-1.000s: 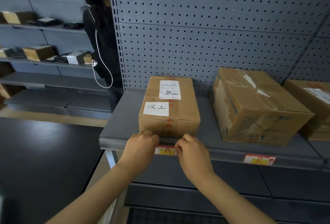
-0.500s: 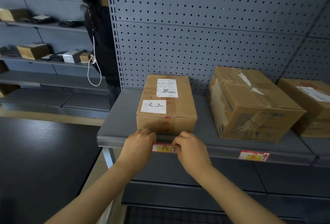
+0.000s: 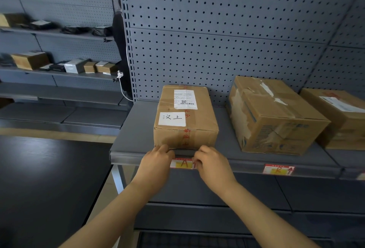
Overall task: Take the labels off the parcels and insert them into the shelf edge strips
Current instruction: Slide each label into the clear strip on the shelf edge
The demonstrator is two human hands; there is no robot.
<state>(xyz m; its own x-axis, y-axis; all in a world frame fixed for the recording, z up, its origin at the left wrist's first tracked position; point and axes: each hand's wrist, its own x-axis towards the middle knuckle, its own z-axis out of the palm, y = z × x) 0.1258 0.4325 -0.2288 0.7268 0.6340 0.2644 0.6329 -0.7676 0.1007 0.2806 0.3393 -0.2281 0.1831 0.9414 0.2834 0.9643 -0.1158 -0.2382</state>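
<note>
Low centre of frame: left hand point(image 3: 156, 163) and right hand point(image 3: 212, 165) sat close together, one at each end of the label point(image 3: 182, 163), fingers curled onto the shelf edge strip point(image 3: 245, 163). Whether they pinched the label or only pressed it, I could not tell. Gripping both ends probably kept the card level while seating it in the channel. Label was red-bordered with a yellow band and a red handwritten "A", directly below the small parcel point(image 3: 185, 117). A second label point(image 3: 278, 169), already seated, sat further right under the larger parcel point(image 3: 274, 115).
</note>
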